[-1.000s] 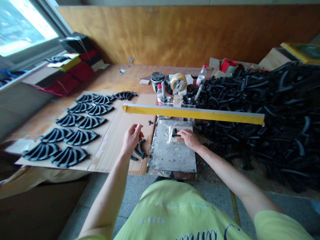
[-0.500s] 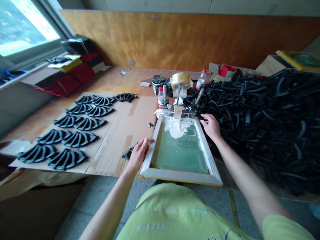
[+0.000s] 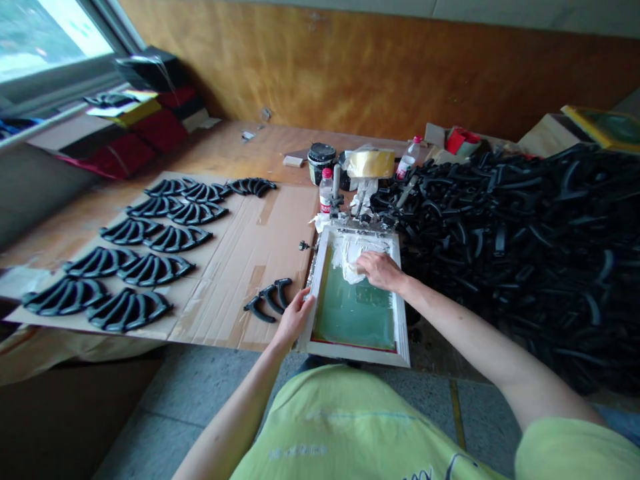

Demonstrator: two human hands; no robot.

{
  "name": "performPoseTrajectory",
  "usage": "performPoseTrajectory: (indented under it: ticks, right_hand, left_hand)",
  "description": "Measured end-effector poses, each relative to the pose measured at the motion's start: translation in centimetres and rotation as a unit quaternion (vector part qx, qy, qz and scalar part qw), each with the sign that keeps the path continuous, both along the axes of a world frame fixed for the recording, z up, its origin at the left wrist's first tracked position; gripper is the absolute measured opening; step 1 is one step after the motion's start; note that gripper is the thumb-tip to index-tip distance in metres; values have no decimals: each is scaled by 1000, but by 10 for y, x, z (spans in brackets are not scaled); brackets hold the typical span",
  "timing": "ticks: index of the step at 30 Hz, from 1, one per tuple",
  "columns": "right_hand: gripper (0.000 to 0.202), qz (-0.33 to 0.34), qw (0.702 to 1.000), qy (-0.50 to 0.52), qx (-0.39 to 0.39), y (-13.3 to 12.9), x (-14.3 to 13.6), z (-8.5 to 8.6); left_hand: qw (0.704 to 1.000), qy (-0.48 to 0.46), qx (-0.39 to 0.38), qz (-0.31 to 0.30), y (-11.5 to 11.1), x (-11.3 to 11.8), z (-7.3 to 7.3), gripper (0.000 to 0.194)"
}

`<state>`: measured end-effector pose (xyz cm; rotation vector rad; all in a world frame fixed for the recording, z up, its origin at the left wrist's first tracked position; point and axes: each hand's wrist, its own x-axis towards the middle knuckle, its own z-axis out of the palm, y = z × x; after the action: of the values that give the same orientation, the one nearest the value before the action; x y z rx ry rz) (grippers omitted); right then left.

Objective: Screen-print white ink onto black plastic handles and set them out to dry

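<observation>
A screen-printing frame with a pale border and green mesh lies in front of me. White ink is smeared across the far end of its mesh. My left hand grips the frame's left border near the front corner. Over the white ink, my right hand is closed on what seems to be a squeegee, mostly covered by the fingers. Left of the frame, a few black curved plastic pieces lie on the cardboard, close to my left hand. A metal hinge clamp holds the frame's far edge.
Fanned groups of black curved pieces lie in rows on the left cardboard. A big heap of black pieces covers the right side. Behind the clamp stand bottles, an ink tub and a tape roll.
The frame's near end has come down. My right hand has moved from its right border to the white ink, where the beige squeegee stood. My left hand stays on the left border.
</observation>
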<state>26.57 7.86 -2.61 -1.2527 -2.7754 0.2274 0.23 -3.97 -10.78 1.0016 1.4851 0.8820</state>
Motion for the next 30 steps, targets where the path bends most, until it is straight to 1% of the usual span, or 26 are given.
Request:
performPoseTrajectory:
  ticks: [2,3,4,6,8,9,10,12,14,15,16,17,19,21,22,23,24,26,28,29,30]
  right_hand:
    - [21,58,998,10,-16,-7,10,5]
    - [19,69,997,12,-27,-6,12,8]
    - [15,68,997,14,-36,-3,13,11]
    - [7,36,998,32,-27,5,10,12]
    - [8,-1,998,60,19,7,4,7]
    - [11,-7,996,72,46,5,3,2]
    - [14,-2,995,81,65,0,2,-4]
    - [17,28,993,88,70,-10,4,-12]
    - [14,47,993,95,45,-15,8,-12]
    - [11,40,994,99,31,-12,8,-8]
    - [8,20,994,103,22,-5,7,-3]
    - [10,-10,994,106,18,4,5,4]
    - [30,-82,991,107,25,29,-1,19]
    - [49,-146,982,106,45,53,1,33]
    - [53,-176,977,111,56,63,6,38]
    - [52,-205,969,123,69,71,15,42]
    - [47,-237,957,144,83,76,28,44]
    - [33,-321,922,192,97,76,57,40]
    - [24,-408,884,213,79,64,82,24]
    - [21,-431,876,210,56,55,90,12]
    - [18,-430,880,202,26,44,92,-1]
  left_hand:
    - [1000,3,-5,17,-1,1,1,61]
    - [1000,1,-7,21,-1,2,3,61]
    - [1000,-2,-6,21,-2,2,4,61]
    - [1000,-12,-4,10,-3,2,5,61]
    - [1000,-25,-4,1,-3,1,6,61]
    - [999,-31,-6,1,-3,0,6,62]
    - [999,-36,-9,1,-4,0,6,63]
    - [999,-43,-12,2,-4,0,6,65]
    - [999,-44,-14,5,-3,0,9,65]
    - [999,-45,-15,6,-3,0,13,65]
    - [999,-50,-17,6,-3,0,20,66]
    - [998,-55,-20,5,-2,-1,29,67]
    - [997,-69,-23,4,-1,-2,52,71]
    - [997,-79,-13,9,2,-3,81,71]
    - [997,-80,-3,15,4,-3,96,67]
    - [996,-82,9,20,8,-2,110,62]
    - [995,-88,26,26,13,-1,122,57]
    - [989,-114,83,42,28,4,143,52]
    - [974,-156,156,53,47,10,160,49]
    - [966,-177,181,49,56,14,166,49]
    - [961,-195,193,43,65,18,171,49]
